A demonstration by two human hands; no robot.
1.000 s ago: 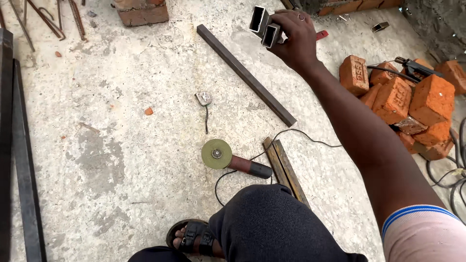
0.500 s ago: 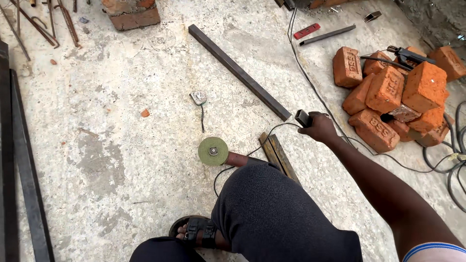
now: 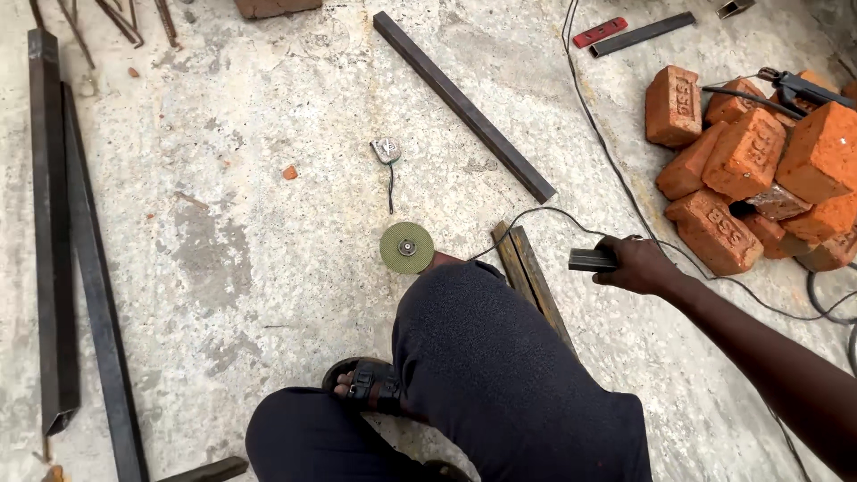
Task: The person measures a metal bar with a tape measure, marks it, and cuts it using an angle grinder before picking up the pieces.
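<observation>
On the concrete floor (image 3: 223, 295) one angle grinder (image 3: 408, 248) with a green disc lies by the knee, one tape measure (image 3: 386, 150) lies past it, and one red flat tool (image 3: 600, 33) lies near the far edge. Long dark steel tubes number five in plain sight: two (image 3: 62, 250) along the left edge, one slanted bar (image 3: 464, 105) in the middle, one short bar (image 3: 641, 34) by the far edge, and one flat pair (image 3: 532, 277) beside the knee counted as one; one short tube offcut (image 3: 593, 260) sits in the one visible hand (image 3: 641, 264). About nine red bricks (image 3: 745, 156) are heaped at the right edge, though those underneath are partly hidden.
</observation>
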